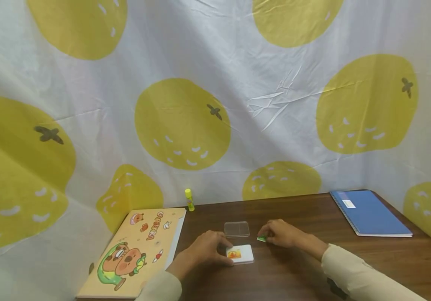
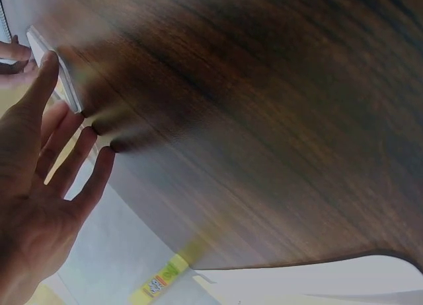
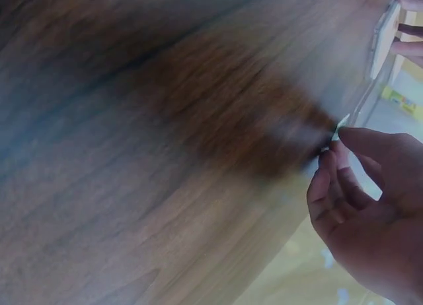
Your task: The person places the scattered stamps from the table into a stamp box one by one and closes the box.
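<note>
A small clear plastic case (image 1: 248,261) lies on the table with a stack of white cards (image 1: 246,253) in it, the top one bearing an orange and yellow picture. My left hand (image 1: 209,249) holds the case by its left end, thumb at the near corner and fingers at the far one. To the right, just above the tabletop, my right hand (image 1: 280,234) pinches a small green and white card (image 1: 262,238) between thumb and fingers. Most of that card is hidden by the fingers. Beyond the case lies a clear plastic lid (image 1: 237,229).
On the left lies a peach-coloured folder (image 1: 140,251) with capybara drawings. A yellow glue stick (image 1: 189,200) stands at the table's back edge. A blue spiral notebook (image 1: 371,212) lies at the back right. A white curtain (image 1: 238,125) with yellow fruit prints hangs around the table.
</note>
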`<state>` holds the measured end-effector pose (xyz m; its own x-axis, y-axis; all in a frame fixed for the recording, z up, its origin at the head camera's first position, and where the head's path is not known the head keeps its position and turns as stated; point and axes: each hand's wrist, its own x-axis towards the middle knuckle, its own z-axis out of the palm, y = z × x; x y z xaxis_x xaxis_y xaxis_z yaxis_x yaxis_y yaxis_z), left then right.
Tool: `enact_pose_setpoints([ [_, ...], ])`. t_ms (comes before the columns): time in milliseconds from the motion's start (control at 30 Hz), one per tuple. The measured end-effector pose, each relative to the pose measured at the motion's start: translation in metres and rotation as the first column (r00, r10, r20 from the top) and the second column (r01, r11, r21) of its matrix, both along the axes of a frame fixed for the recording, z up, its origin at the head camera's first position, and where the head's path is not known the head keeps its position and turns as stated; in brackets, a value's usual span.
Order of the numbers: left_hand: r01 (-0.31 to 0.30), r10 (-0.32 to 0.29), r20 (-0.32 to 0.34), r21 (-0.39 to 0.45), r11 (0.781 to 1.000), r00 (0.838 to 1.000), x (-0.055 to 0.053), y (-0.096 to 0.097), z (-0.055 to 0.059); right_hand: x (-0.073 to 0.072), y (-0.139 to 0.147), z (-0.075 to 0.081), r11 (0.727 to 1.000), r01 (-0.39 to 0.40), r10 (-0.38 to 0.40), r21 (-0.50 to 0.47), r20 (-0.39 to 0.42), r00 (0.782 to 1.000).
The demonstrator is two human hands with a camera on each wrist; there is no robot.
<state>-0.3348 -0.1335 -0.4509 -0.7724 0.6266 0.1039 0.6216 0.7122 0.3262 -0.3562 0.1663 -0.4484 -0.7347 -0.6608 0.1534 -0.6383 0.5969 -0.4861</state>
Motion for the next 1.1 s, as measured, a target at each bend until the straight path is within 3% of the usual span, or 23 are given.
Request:
enact_pose_setpoints([
  [333,0.015,-0.015,-0.004,-0.005,1.000,1.000,-0.0007,-0.0017,-0.0006,-0.0026,-0.0031,-0.0016,1.000,-0.011,0.013,0.023,-0.086,0.996],
  [867,0.016,-0.016,-0.015,-0.008,1.000,1.000,0.0012,-0.0005,0.0019,0.0034,-0.0057,-0.0010,1.000,-0.029,0.029,0.007,-0.075,0.997],
  [1100,0.013,-0.013,-0.010,-0.011,1.000,1.000,-0.0018,-0.0007,0.0000,0.0072,-0.0077,-0.0010,1.000,0.001,0.000,0.012,-0.095,0.995],
])
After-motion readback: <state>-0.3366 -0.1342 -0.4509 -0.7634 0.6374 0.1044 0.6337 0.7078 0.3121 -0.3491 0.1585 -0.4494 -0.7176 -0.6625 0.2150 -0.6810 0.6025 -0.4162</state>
